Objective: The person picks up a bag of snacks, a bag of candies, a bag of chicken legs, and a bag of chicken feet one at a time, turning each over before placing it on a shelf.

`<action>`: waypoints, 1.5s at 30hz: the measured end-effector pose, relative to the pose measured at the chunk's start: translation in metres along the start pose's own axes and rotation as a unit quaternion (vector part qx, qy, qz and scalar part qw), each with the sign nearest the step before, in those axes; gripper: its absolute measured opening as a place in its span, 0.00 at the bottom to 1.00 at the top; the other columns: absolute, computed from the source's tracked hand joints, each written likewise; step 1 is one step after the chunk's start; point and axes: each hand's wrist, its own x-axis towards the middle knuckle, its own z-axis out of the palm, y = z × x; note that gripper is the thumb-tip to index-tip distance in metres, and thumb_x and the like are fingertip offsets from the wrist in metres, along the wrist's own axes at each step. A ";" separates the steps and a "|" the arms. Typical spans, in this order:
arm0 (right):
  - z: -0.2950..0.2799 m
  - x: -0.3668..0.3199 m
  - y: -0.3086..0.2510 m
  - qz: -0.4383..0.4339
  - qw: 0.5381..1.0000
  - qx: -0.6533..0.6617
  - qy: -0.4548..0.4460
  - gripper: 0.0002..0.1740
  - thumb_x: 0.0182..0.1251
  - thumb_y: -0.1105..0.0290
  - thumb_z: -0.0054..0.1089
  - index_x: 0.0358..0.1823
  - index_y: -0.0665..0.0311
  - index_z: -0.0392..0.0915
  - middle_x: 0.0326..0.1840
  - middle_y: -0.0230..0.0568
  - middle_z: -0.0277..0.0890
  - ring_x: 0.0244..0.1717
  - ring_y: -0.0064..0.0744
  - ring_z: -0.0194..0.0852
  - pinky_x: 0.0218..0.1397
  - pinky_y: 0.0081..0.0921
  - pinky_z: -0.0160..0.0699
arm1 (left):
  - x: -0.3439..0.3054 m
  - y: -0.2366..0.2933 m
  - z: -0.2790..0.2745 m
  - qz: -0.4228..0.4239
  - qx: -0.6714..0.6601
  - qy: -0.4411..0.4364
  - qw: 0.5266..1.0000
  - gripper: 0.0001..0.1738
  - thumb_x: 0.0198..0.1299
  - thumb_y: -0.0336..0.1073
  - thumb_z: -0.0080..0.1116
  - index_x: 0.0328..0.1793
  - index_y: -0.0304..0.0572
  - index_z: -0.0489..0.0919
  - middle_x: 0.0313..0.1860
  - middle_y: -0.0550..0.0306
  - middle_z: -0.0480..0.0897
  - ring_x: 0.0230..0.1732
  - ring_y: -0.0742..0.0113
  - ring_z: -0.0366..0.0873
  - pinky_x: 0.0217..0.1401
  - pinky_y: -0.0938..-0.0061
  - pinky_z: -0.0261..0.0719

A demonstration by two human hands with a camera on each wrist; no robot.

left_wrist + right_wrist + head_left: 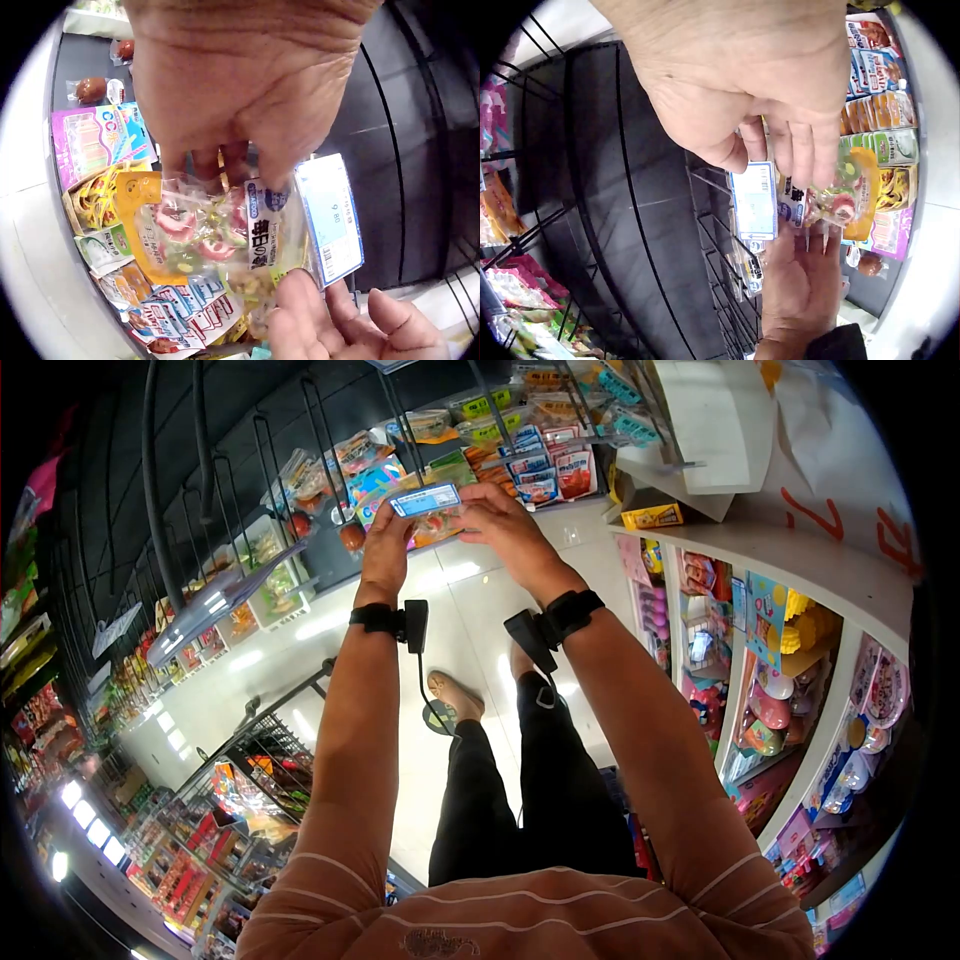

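Observation:
A clear bag of lollipops (214, 232) with an orange end lies beneath a white-and-blue price tag (426, 500) at the hanging rack. My left hand (385, 560) grips the bag, thumb at its front beside the tag and fingers curled behind the plastic, as the left wrist view shows. From the other side, my right hand (520, 540) reaches to the bag's edge with fingers loosely extended and thumb spread, close to the tag (755, 206). Pink-and-white swirled candies show through the plastic.
Black metal hooks (325, 450) jut out from the dark rack around both hands. Below the bag, a shelf holds several snack packets (575, 468) and a purple candy pack (94, 146). White toy shelves (800, 550) stand on the right, a wire basket rack (265, 755) on the left.

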 end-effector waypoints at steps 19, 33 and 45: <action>-0.004 -0.014 0.006 0.021 0.999 0.029 0.028 0.21 0.71 0.65 0.55 0.62 0.62 0.68 0.55 0.42 0.76 0.56 0.35 0.77 0.57 0.33 0.78 | 0.029 0.008 0.022 0.008 -0.117 0.057 0.991 0.23 0.70 0.43 0.56 0.67 0.41 0.74 0.53 0.58 0.80 0.53 0.68 0.77 0.62 0.75 0.74; -0.017 -0.133 0.062 0.157 0.984 0.056 0.067 0.23 0.71 0.65 0.54 0.64 0.66 0.68 0.55 0.49 0.77 0.55 0.44 0.81 0.56 0.36 0.81 | -0.021 -0.014 -0.014 -0.070 0.089 0.049 0.992 0.27 0.71 0.51 0.50 0.68 0.43 0.72 0.62 0.57 0.77 0.64 0.62 0.74 0.63 0.63 0.74; 0.004 -0.220 0.038 0.221 0.974 0.038 0.026 0.12 0.73 0.59 0.54 0.47 0.59 0.71 0.45 0.41 0.78 0.44 0.32 0.81 0.47 0.29 0.81 | -0.271 -0.042 -0.081 -0.319 0.079 0.024 0.944 0.26 0.66 0.52 0.57 0.62 0.42 0.73 0.48 0.55 0.82 0.49 0.62 0.82 0.52 0.66 0.80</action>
